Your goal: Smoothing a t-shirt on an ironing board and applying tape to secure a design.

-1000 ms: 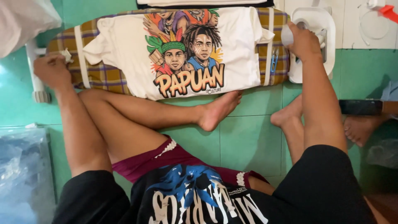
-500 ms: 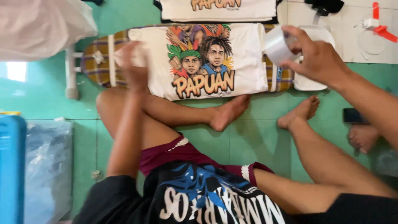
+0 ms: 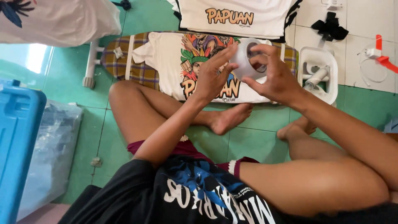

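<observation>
Landmark: I take the cream printed T-shirt (image 3: 174,66) spread on the plaid padded ironing board (image 3: 137,68) as reference; the board lies on the green tiled floor (image 3: 257,143), long axis running left to right.
Held thing: one translucent roll of clear tape (image 3: 244,62), raised above the shirt's right half, its open core facing roughly toward the camera.
Right hand (image 3: 273,76): closed round the roll from its right side, thumb at the core; I read this as the gripping hand.
Left hand (image 3: 213,74): fingers spread and loosely curled, fingertips touching the roll's left edge; touching, not clamping.
Nearer hand: both meet at the roll; the right carries it.
Counts: one roll, two hands, two shirts in view, the second a folded cream shirt (image 3: 236,16) beyond the board.
Right of board: one white plastic tray (image 3: 331,79) on the floor.
Left of board: one blue plastic box (image 3: 18,141).
</observation>
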